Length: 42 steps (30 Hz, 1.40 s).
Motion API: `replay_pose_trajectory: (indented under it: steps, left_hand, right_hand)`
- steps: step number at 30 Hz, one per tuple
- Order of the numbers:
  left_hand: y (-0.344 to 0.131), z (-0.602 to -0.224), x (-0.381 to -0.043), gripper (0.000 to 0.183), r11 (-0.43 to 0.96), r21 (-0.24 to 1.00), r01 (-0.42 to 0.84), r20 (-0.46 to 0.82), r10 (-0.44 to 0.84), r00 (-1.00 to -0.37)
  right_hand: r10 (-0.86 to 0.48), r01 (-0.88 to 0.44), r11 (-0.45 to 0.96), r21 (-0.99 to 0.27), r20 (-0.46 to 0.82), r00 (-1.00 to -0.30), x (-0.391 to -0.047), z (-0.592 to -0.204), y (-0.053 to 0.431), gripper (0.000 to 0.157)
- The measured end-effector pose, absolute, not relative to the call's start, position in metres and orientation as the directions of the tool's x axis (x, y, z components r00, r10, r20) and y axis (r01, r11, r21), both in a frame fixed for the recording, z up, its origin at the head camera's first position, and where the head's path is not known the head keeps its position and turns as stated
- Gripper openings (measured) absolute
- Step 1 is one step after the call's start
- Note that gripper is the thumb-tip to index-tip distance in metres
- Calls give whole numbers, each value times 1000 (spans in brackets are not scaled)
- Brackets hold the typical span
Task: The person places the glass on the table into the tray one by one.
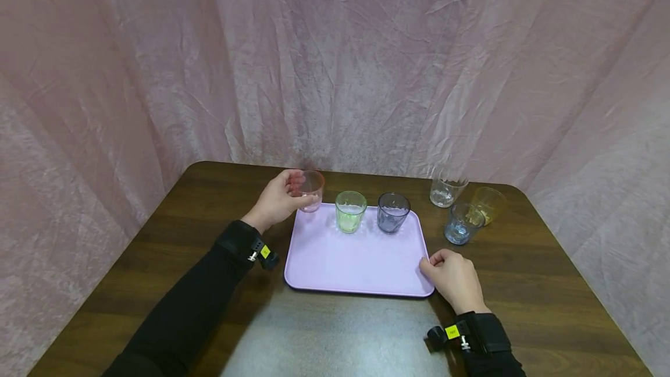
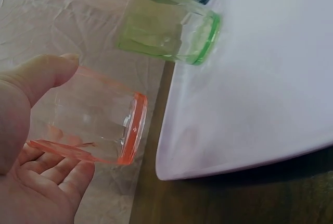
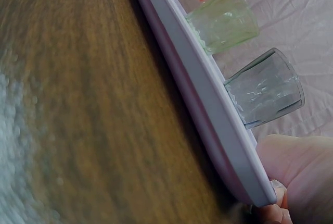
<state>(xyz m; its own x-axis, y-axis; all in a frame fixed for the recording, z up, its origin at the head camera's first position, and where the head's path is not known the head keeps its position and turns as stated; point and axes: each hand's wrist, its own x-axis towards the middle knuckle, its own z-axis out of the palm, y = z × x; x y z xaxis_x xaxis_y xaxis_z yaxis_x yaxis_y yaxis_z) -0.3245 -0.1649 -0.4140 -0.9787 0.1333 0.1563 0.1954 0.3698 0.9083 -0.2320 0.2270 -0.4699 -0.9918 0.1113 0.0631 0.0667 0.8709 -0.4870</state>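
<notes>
A pink glass (image 1: 312,194) is in my left hand (image 1: 278,199), at the far left corner of the lilac tray (image 1: 356,263). Thumb and fingers curl round its sides, and in the left wrist view the base of the pink glass (image 2: 134,130) shows beyond the tray's corner. On the tray's far part stand a green glass (image 1: 350,214) and, to its right, a grey glass (image 1: 392,214), apart from each other. My right hand (image 1: 454,278) pinches the tray's rim near its front right corner, the thumb on the edge and fingertips beneath.
Right of the tray, a clear glass (image 1: 446,191), a yellow glass (image 1: 491,203) and a blue glass (image 1: 463,224) stand on the wooden table (image 1: 544,290). The blue one partly overlaps the yellow in view. A pink curtain (image 1: 335,74) hangs behind the far edge.
</notes>
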Motion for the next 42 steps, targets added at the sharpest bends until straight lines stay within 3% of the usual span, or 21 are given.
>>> replay_pose_trajectory:
  steps: [42]
  left_hand:
    - [-151,-451,-315,78,364,922,134,94,125,-988]
  right_hand:
    - [118,81,865,-496,43,-992,-231,-469,225,23]
